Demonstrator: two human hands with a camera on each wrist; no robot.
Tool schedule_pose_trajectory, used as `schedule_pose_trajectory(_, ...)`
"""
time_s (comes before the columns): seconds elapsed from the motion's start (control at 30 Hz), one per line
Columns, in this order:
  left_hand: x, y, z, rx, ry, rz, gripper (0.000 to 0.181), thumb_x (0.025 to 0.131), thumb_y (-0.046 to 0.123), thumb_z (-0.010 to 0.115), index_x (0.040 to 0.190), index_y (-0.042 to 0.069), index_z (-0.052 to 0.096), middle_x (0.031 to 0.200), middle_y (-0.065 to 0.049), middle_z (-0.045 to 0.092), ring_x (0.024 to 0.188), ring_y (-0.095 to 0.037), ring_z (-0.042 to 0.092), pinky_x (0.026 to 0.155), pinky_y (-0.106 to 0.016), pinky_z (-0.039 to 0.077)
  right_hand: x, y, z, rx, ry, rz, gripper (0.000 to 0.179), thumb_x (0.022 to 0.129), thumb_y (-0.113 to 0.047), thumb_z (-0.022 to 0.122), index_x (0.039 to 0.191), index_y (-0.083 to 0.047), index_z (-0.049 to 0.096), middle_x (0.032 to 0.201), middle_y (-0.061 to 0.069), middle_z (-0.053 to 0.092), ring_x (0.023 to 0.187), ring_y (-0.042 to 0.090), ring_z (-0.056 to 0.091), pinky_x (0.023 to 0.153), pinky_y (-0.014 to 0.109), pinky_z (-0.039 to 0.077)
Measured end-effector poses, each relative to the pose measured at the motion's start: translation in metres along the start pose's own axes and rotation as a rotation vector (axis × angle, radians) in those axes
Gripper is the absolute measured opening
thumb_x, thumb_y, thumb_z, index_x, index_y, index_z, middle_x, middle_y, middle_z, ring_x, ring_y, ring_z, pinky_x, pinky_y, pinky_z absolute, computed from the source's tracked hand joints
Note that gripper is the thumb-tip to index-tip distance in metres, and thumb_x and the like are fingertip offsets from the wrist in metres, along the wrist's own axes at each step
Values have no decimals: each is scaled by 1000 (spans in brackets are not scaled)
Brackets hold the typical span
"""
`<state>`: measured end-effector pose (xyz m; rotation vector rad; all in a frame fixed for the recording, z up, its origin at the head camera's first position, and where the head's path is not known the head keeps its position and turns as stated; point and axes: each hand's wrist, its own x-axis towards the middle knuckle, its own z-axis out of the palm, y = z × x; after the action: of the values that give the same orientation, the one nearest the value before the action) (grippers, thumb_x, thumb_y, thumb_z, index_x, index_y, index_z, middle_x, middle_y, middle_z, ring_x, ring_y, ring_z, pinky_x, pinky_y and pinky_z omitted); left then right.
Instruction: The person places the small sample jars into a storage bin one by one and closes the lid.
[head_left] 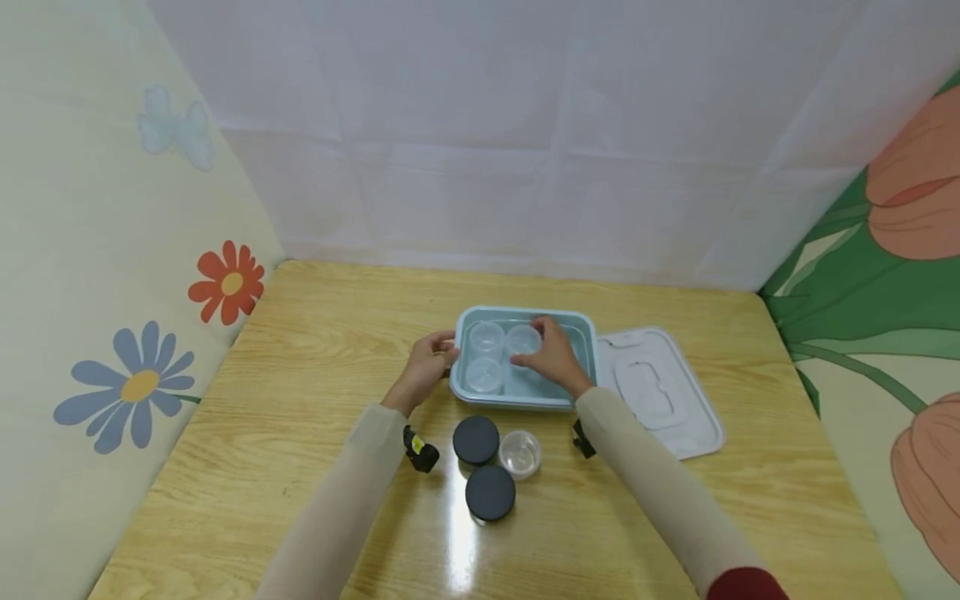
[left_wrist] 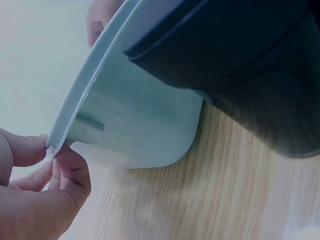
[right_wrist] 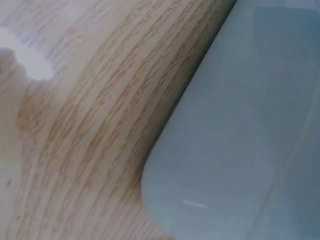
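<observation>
A light blue plastic tub (head_left: 570, 315) stands on the wooden table. My left hand (head_left: 424, 367) pinches the tub's left rim between thumb and fingers; the left wrist view shows this grip on the rim, beside the tub's wall (left_wrist: 150, 130). Inside the tub, my right hand (head_left: 557, 354) holds a clear round jar (head_left: 522, 339) between thumb and fingers. Two more clear jars, one at the back (head_left: 487, 337) and one at the front (head_left: 483, 377), sit in the tub's left part. Only the tub's side (right_wrist: 215, 150) and the table show in the right wrist view, without the hand.
In front of the tub stand two jars with black lids, one nearer the tub (head_left: 476, 439) and one closer to me (head_left: 491, 492). Beside them is a clear open jar (head_left: 520, 454). A whitish lid (head_left: 682, 400) lies right of the tub. A white cloth (head_left: 480, 200) hangs behind the table.
</observation>
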<state>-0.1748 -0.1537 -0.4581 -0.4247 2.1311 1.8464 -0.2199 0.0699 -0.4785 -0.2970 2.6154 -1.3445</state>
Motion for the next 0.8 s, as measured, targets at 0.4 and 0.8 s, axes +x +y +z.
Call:
schedule_pose_trajectory(0.4, 2, -2, 0, 2, 7, 18, 42, 97, 2, 47, 139, 2, 44, 110, -11, 50, 87, -13, 54, 70, -21, 52, -7, 1, -12, -3, -27, 10, 73, 75, -18, 81, 132, 1, 41, 132, 19, 48, 122, 34, 48, 103, 44, 42)
schedule_pose_trajectory(0.8, 0, -1, 1, 0, -2, 16, 42, 98, 4, 47, 139, 3, 44, 110, -10, 50, 88, -13, 54, 72, -21, 52, -16, -3, -24, 34, -55, 22, 75, 76, -18, 80, 136, 0, 40, 135, 18, 47, 126, 34, 46, 107, 44, 39)
